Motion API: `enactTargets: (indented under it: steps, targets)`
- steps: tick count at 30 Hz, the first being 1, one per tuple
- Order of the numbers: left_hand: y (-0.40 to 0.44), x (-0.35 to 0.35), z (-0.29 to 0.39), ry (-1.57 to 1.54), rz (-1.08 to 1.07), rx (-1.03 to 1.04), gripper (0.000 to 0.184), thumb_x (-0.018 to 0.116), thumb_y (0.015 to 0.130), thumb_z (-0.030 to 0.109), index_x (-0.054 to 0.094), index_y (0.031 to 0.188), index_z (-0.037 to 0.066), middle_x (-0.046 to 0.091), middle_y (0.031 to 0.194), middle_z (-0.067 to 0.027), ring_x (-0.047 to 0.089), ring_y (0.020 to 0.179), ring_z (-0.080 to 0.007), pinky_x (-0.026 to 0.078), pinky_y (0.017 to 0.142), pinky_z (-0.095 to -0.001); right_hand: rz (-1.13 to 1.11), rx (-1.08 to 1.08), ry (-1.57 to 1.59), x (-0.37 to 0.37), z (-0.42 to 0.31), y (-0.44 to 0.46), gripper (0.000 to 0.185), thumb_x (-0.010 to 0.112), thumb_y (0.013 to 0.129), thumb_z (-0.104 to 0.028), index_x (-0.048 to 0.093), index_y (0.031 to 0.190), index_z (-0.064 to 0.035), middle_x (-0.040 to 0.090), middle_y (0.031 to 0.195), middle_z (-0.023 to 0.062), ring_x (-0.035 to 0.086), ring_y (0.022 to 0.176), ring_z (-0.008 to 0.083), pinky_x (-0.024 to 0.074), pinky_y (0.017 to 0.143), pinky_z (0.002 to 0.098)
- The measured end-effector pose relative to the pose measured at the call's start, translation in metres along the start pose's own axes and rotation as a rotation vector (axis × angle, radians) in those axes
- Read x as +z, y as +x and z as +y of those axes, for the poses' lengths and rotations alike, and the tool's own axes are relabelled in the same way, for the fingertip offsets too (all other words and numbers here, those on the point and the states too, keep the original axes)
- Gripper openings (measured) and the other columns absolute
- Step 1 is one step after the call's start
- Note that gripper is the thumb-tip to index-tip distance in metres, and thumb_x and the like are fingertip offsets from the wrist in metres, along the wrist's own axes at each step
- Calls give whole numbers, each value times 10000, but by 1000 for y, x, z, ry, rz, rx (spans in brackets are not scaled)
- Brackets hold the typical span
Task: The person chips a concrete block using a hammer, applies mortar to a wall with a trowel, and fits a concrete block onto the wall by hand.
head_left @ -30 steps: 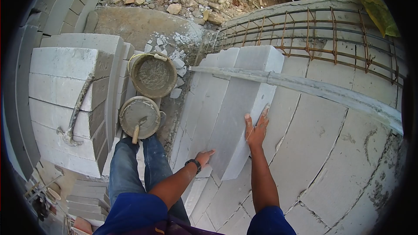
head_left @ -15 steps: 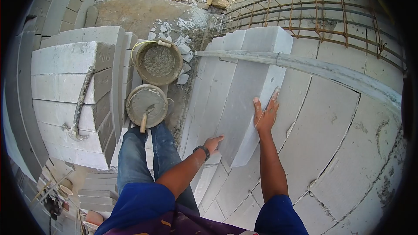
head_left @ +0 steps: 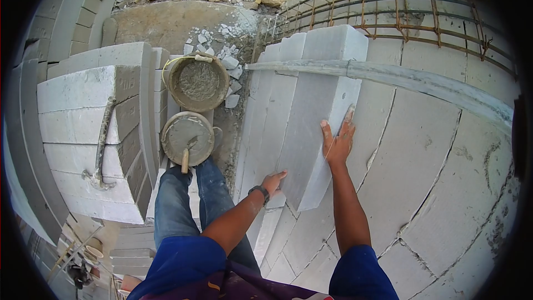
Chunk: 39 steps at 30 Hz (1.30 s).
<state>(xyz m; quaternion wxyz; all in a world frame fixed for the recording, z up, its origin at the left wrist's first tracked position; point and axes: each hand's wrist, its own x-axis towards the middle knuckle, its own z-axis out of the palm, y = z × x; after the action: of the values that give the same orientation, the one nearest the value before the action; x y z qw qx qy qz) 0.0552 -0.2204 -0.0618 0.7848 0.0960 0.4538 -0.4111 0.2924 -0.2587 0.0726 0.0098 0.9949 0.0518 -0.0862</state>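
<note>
A long light grey concrete block (head_left: 308,144) lies in the course of blocks in front of me, standing higher than the wall surface to its right. My right hand (head_left: 337,143) is flat against the block's right face, fingers spread and pointing away from me. At the near left edge of the same block, my left hand (head_left: 272,182) grips with one finger stretched over the top; its other fingers are partly hidden. A dark watch (head_left: 259,191) is on the left wrist. Across the block's far part runs a long pale bar (head_left: 411,80), reaching right over the wall.
Left of the wall stand two buckets of mortar, a far bucket (head_left: 226,80) and a near bucket (head_left: 166,128) with a trowel (head_left: 185,161) in it. A hammer (head_left: 101,147) rests on stacked blocks (head_left: 78,97). A rebar cage (head_left: 397,0) lies at the far right.
The view has shifted slightly. Both hands keep their places on the block, and the block shows no clear movement against its neighbours.
</note>
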Motion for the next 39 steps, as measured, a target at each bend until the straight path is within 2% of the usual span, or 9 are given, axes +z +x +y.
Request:
enactTargets:
  steps: [3, 5, 12, 23, 26, 29, 32, 36, 39]
  targets:
    - [1, 0, 0, 4, 3, -5, 698, 708, 948, 499, 499, 1476, 94, 482, 1529, -129, 464, 1393, -337, 409, 1138, -506, -86, 52, 30, -12, -9, 2, 1021, 526, 946, -728, 92, 1674, -157, 447, 1417, 327, 497, 1290, 500, 405, 1097, 573]
    - [-4, 3, 4, 10, 12, -19, 702, 683, 975, 458, 452, 1527, 92, 499, 1522, -87, 510, 1349, -332, 398, 1148, -492, -69, 44, 39, -9, -7, 2, 1042, 588, 930, -688, 102, 1674, -143, 465, 1334, 307, 520, 1233, 483, 425, 1062, 553]
    - [-3, 3, 4, 4, 19, -20, 680, 695, 972, 449, 469, 1510, 98, 518, 1499, -76, 526, 1328, -315, 407, 1142, -482, 3, 2, -24, 6, 5, 2, 1083, 635, 907, -679, 112, 1672, -118, 478, 1260, 279, 548, 1146, 444, 450, 1025, 525]
    - [-5, 3, 3, -30, -11, -7, 677, 710, 964, 460, 491, 1490, 96, 528, 1480, -72, 523, 1328, -328, 419, 1131, -486, -54, 42, 41, -4, 0, 3, 1127, 678, 866, -692, 144, 1667, -105, 476, 1254, 264, 551, 1138, 429, 457, 1029, 519]
    - [-11, 6, 5, 4, 62, -5, 598, 733, 932, 513, 601, 1351, 108, 566, 1410, -89, 536, 1294, -302, 464, 1088, -476, -108, 63, 79, -12, -5, 4, 1139, 677, 859, -704, 132, 1670, -117, 466, 1292, 284, 541, 1177, 446, 453, 1045, 526]
    - [-11, 7, 6, 12, 86, -7, 576, 733, 935, 508, 611, 1338, 116, 600, 1367, -79, 568, 1262, -280, 466, 1089, -469, -120, 65, 87, -14, -7, 4, 1143, 669, 858, -712, 121, 1671, -124, 460, 1321, 307, 530, 1213, 466, 449, 1055, 537]
    - [-11, 4, 5, -51, -25, -4, 681, 725, 954, 456, 496, 1488, 101, 499, 1498, -66, 498, 1335, -340, 414, 1130, -482, -76, 48, 29, -8, -5, 3, 1147, 668, 856, -716, 122, 1670, -120, 471, 1302, 310, 533, 1206, 465, 455, 1051, 534]
    - [-10, 3, 6, -65, -34, -5, 698, 732, 954, 439, 477, 1496, 80, 479, 1514, -64, 500, 1327, -340, 416, 1135, -467, 11, -10, -27, 2, 3, 2, 1143, 686, 849, -704, 150, 1667, -113, 494, 1221, 282, 556, 1146, 439, 481, 1016, 522]
    - [-12, 3, 6, -79, -37, -7, 728, 730, 957, 433, 443, 1519, 69, 453, 1537, -73, 486, 1341, -340, 406, 1149, -467, -35, 18, 29, -6, -4, 3, 1143, 702, 836, -702, 178, 1663, -112, 497, 1227, 291, 558, 1155, 445, 492, 1006, 522]
